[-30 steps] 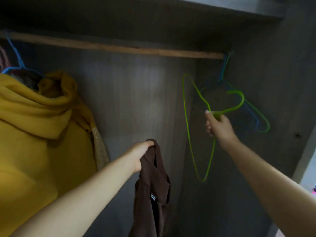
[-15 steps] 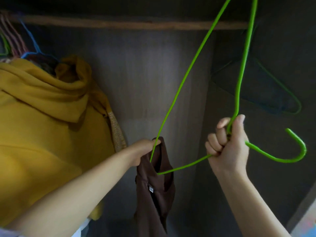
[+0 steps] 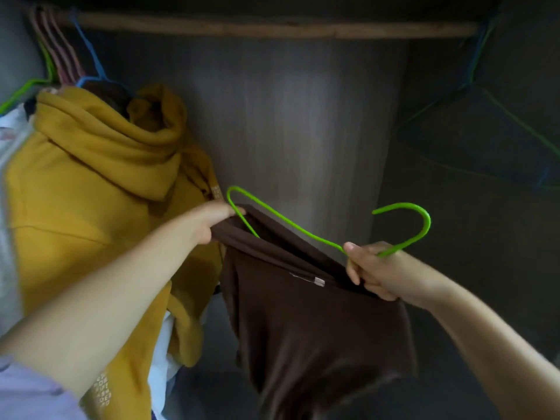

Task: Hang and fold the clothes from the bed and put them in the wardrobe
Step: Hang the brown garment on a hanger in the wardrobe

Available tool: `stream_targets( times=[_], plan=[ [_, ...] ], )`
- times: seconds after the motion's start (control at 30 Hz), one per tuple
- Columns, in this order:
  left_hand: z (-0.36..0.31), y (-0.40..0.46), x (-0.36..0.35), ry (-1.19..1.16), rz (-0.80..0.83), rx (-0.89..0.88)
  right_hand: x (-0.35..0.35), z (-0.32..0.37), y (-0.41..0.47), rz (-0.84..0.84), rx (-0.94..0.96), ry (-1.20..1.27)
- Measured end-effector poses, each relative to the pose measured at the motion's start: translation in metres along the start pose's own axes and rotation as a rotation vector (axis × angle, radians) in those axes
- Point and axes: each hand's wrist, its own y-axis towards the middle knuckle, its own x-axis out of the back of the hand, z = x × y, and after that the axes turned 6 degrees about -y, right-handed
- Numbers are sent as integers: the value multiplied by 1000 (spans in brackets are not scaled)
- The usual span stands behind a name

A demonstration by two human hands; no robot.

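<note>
Brown garment [image 3: 309, 313]: neckline pinched open by left hand [image 3: 209, 219], draped below. Green hanger [image 3: 303, 230]: neck gripped by right hand [image 3: 375, 271], long axis slanting leftward, far shoulder entering collar beside left fingers [image 3: 233, 211]. Wardrobe rail [image 3: 272, 27] above.

- Dark brown fabric garment [image 3: 315, 322] is hanging stretched between both hands' fingers.
- Bright green wire hanger [image 3: 291, 225] is lying tilted inside its neckline, hook beyond the right fingers.

Most of the green hanger [image 3: 298, 230] sits hidden inside my brown shirt [image 3: 309, 322]; shirt hem cut off at bottom edge. Label [image 3: 307, 278] too blurred to read. Far-right spare hangers [image 3: 485, 128] lost in shadow.
</note>
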Motion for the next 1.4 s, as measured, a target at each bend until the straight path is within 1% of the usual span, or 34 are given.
stream_targets(
  times=[0.07,0.17,0.23,0.3,0.37,0.43,0.5,0.53,0.57,0.63,0.67,0.73,0.77,0.8,0.87,0.9,0.93,1.03,1.1,1.13,1.17,1.2,1.23,1.27,1.33,1.37,1.4],
  plan=[
    [14,7,6,77,14,19,14,7,-6,79,-93,-163],
    [23,10,2,96,42,43,17,11,-13,181,-247,-433],
    [24,10,-7,180,92,12,15,11,-16,236,-329,-518],
    [25,4,-27,345,157,-87,13,15,-15,231,-345,-462],
    [27,-6,-54,601,200,-267,7,18,-7,165,-332,-320],
    [31,-16,-81,832,190,-437,-9,19,3,113,-341,-245],
    [39,-20,-96,937,177,-539,-27,14,12,105,-373,-229],
    [45,-19,-98,934,201,-560,-31,11,15,108,-400,-189],
    [51,-16,-95,878,228,-564,-31,9,15,114,-434,-116],
    [61,-10,-78,713,233,-564,-20,11,13,124,-460,32],
    [66,-7,-66,649,194,-566,-13,14,12,113,-452,83],
    [82,-2,-43,532,39,-601,-3,23,11,68,-415,147],
    [93,-2,-34,508,-6,-597,-1,28,11,49,-391,162],
    [105,-4,-28,523,1,-570,0,34,11,39,-362,162],
    [129,-7,-26,617,96,-454,0,47,12,41,-304,134],
    [138,-5,-27,630,118,-429,1,52,12,45,-276,119],
    [141,-3,-27,604,102,-441,3,57,11,49,-253,109],
    [124,10,-16,392,-82,-533,12,60,4,52,-234,62],
    [99,22,3,280,-259,-541,16,54,-5,92,-275,-59],
    [87,27,14,263,-339,-529,17,51,-10,133,-306,-142],
    [76,32,23,288,-396,-529,17,49,-15,180,-331,-210],
    [67,38,29,349,-410,-533,17,49,-19,213,-336,-239],
    [59,43,30,426,-380,-528,17,49,-20,210,-314,-218],
    [53,45,25,522,-310,-502,16,52,-19,169,-275,-149],
    [43,38,5,716,-110,-438,13,58,-10,37,-228,6],
    [36,29,-5,769,-71,-455,8,60,-5,-13,-242,57],
    [30,18,-16,778,-87,-534,3,60,-1,-39,-278,111]
  ],
)
